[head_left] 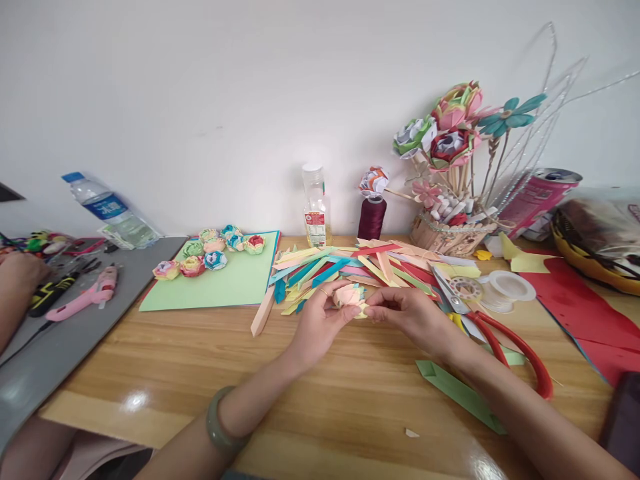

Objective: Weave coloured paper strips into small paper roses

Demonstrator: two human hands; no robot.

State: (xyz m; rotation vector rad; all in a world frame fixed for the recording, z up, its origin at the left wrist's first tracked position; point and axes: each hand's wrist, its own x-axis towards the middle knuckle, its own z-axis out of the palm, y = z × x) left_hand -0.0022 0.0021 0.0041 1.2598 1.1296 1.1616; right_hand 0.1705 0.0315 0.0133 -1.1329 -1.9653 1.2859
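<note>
Paper flower [349, 295] — between both hands

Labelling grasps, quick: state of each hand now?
Left hand: closed on the paper flower.
Right hand: fingertips pinching the same paper flower.

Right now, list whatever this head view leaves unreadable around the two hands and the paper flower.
1. Paper flower: mostly covered by the left hand and right hand; its fold pattern is hidden.
2. Scissors: the blades run behind the right hand and wrist.
3. Bottle label: print too small to read.
4. Dark object: cut off by the right edge.
5. Another person's hand: cut off by the left edge.
</note>
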